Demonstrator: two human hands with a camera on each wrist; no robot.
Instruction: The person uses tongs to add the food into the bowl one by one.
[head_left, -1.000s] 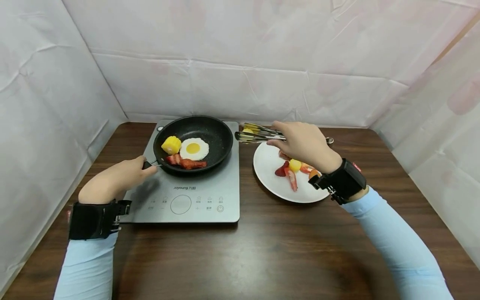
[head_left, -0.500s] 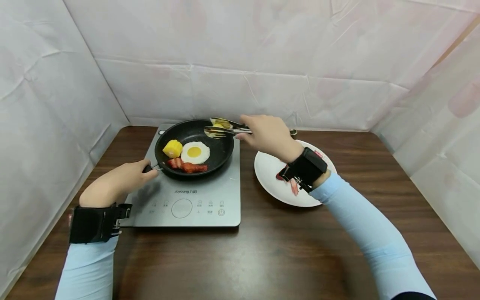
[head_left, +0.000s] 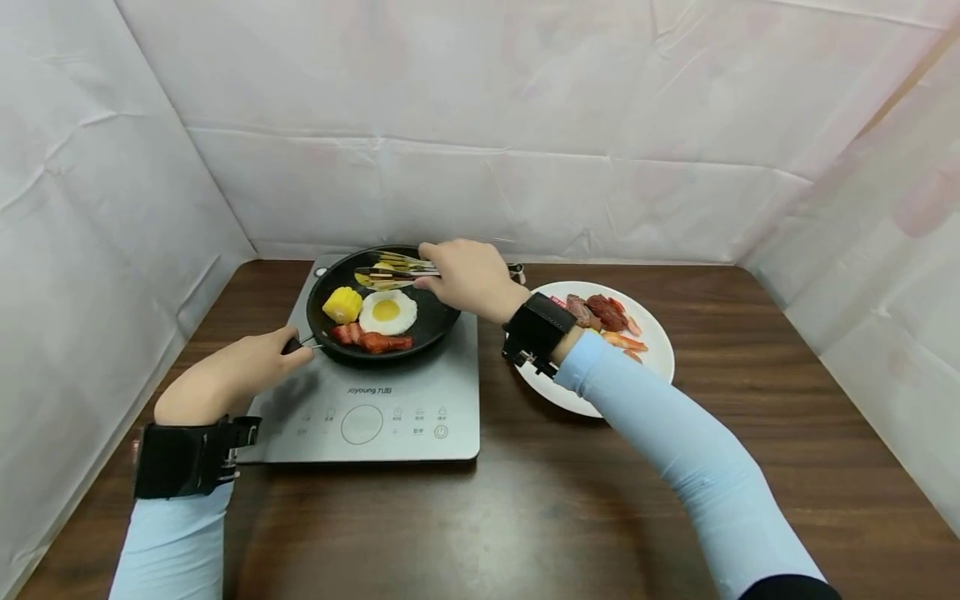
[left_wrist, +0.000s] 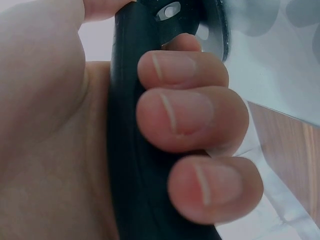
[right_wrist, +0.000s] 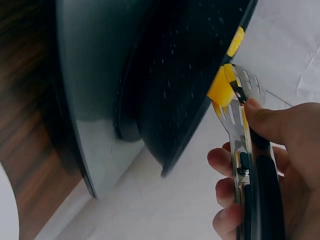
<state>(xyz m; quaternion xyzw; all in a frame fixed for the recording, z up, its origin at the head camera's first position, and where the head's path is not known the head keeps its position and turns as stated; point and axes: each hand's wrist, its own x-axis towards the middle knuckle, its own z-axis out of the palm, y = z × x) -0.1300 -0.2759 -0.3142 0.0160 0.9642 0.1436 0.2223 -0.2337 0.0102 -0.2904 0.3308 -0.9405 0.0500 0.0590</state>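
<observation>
A black frying pan (head_left: 431, 321) sits on a grey induction cooker (head_left: 420, 400). In it lie a fried egg (head_left: 387, 311), a corn piece (head_left: 342, 304) and red sausage pieces (head_left: 372, 338). My left hand (head_left: 232, 371) grips the pan's black handle (left_wrist: 135, 165), fingers curled round it. My right hand (head_left: 468, 275) holds metal tongs (head_left: 393, 273) over the pan's far side. The tongs (right_wrist: 240, 125) pinch a small yellow food piece (right_wrist: 220, 90).
A white plate (head_left: 654, 350) with meat and red food bits stands right of the cooker on the dark wooden table (head_left: 525, 517). White sheeting walls close in the left, back and right sides.
My right hand carried the tongs with the yellow piece leftward from above the plate to over the pan. The left hand stayed on the handle.
</observation>
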